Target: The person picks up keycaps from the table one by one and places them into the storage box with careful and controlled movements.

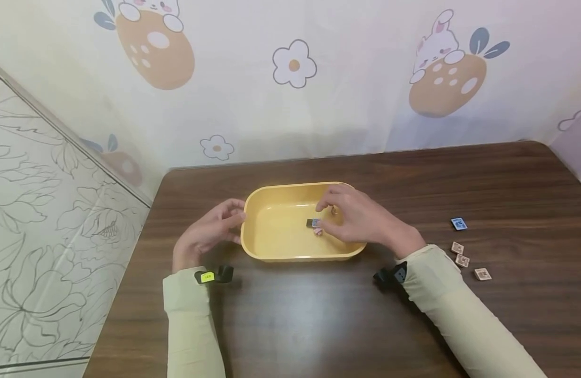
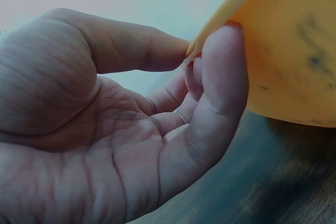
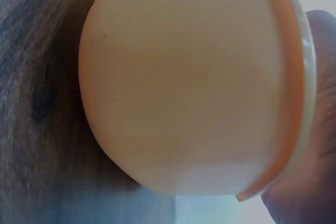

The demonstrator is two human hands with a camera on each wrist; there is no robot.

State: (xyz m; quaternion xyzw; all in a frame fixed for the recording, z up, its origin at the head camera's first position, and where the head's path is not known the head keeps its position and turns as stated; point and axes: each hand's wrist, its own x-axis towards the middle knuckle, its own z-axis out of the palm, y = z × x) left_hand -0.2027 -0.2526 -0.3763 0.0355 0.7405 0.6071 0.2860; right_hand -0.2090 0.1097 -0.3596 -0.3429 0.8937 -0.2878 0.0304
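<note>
A long, plain, pale cream fabric left sleeve (image 1: 193, 341) ends at the wrist in a broad cuff (image 1: 183, 291). The matching pale cream fabric right sleeve (image 1: 465, 315) shows soft creases. At the left wrist sits a black wrist strap (image 1: 225, 274) with a small bright-yellow rectangular label (image 1: 207, 276), its dark marking too small to read. A black band (image 1: 383, 277) sits at the right wrist. The left hand (image 1: 212, 231) and right hand (image 1: 358, 215) are bare.

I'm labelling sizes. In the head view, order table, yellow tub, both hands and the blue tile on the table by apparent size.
1. Table
2. Yellow tub
3. Left hand, right hand: too alike to rank
4. Blue tile
</note>
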